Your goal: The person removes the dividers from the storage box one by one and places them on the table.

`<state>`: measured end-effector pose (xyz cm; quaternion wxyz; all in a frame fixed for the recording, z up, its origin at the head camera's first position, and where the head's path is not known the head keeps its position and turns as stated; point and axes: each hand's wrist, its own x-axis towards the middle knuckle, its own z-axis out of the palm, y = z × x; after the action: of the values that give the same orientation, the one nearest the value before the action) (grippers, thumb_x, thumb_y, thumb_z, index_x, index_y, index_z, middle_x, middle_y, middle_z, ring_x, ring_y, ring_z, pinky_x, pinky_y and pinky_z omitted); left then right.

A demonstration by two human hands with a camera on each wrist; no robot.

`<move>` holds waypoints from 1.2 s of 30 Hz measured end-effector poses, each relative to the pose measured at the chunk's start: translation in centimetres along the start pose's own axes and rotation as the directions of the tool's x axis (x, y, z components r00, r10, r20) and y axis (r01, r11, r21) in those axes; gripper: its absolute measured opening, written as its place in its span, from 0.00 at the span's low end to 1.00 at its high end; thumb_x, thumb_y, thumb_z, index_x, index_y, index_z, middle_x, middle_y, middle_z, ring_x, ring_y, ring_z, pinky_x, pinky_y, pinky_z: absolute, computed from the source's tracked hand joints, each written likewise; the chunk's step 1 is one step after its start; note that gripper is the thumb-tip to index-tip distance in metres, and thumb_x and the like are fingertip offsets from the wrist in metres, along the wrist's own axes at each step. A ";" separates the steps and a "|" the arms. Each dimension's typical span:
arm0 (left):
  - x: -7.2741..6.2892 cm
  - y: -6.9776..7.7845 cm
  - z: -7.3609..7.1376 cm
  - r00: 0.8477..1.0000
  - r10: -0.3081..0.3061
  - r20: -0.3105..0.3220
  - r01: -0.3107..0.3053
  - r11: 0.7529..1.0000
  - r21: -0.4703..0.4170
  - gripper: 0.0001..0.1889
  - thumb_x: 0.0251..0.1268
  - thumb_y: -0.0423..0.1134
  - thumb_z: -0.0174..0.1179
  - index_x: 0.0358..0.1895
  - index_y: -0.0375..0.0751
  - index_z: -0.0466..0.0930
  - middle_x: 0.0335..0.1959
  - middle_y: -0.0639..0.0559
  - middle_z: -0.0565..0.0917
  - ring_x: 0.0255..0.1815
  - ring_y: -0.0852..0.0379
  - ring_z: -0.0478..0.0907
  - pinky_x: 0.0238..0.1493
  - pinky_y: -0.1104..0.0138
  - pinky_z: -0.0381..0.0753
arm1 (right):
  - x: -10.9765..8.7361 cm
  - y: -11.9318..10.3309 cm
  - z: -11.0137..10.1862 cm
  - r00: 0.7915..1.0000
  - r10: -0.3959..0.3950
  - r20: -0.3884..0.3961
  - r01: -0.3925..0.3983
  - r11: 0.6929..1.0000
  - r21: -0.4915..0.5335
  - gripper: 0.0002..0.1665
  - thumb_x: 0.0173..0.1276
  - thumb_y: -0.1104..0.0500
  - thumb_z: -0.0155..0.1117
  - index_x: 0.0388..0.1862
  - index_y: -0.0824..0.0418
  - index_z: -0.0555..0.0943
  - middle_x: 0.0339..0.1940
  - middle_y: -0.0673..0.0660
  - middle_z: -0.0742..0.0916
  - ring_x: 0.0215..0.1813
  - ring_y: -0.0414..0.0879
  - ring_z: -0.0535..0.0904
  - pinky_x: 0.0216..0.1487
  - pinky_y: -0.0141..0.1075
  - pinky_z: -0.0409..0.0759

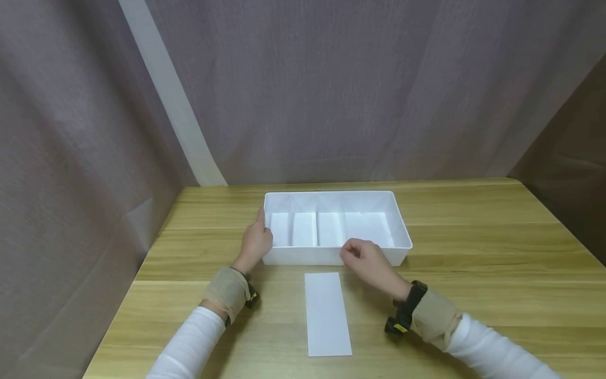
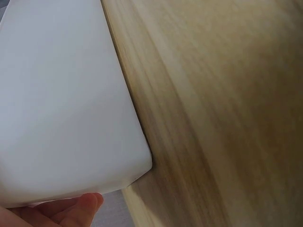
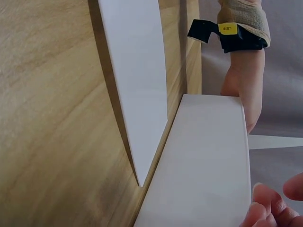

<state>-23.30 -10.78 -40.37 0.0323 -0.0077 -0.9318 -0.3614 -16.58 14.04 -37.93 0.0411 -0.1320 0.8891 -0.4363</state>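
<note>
A long white plastic box (image 1: pixel 333 256) with inner dividers stands on the table, wider than it is deep. My left hand (image 1: pixel 256 241) holds its left end, fingers along the outer wall and thumb at the rim. In the left wrist view, curled fingertips (image 2: pixel 90 205) meet the box's end wall. My right hand (image 1: pixel 369 261) hovers at the front rim, fingers loosely bent; the right wrist view shows its thumb apart from the fingers with nothing between them. A flat white rectangular panel (image 1: pixel 326 316) lies in front of the box, its short side towards it.
The wood-grain table (image 1: pixel 473 263) reaches back to a grey-purple curtain (image 1: pixel 331 95), with more cloth on both sides. A pale strip (image 1: pixel 170 100) runs slanting down the curtain at the left. Each wrist carries a strapped camera (image 1: pixel 400 321).
</note>
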 end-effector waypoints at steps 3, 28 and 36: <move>0.0 0.0 0.0 1.000 0.000 -0.002 0.000 1.000 -0.004 0.31 0.59 0.29 0.38 0.68 0.33 0.42 0.11 0.52 0.62 0.09 0.60 0.56 0.12 0.70 0.59 | 0.1 0.1 0.0 1.000 -0.010 -0.013 0.009 1.000 -0.006 0.10 0.62 0.60 0.51 0.30 0.65 0.78 0.21 0.52 0.78 0.25 0.42 0.69 0.26 0.31 0.69; 0.0 -0.1 0.1 1.000 0.001 -0.020 -0.001 1.000 -0.014 0.31 0.59 0.29 0.38 0.68 0.33 0.44 0.19 0.39 0.75 0.12 0.57 0.61 0.15 0.68 0.63 | 1.7 -0.4 -0.7 0.988 -0.033 -0.148 0.016 0.993 -0.115 0.08 0.60 0.59 0.51 0.32 0.61 0.76 0.26 0.53 0.79 0.29 0.43 0.69 0.30 0.33 0.67; 0.0 -0.1 0.1 1.000 -0.005 -0.019 0.005 1.000 -0.009 0.31 0.59 0.29 0.39 0.68 0.33 0.44 0.32 0.32 0.79 0.17 0.54 0.66 0.22 0.65 0.69 | 2.4 -0.6 -1.1 0.979 -0.065 -0.191 0.040 0.991 -0.131 0.09 0.58 0.57 0.53 0.31 0.61 0.77 0.25 0.54 0.79 0.26 0.43 0.70 0.29 0.33 0.67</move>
<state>-23.34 -10.80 -40.56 0.0403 -0.0019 -0.9298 -0.3657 -18.98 13.90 -36.72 -0.0661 -0.1144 0.9108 -0.3911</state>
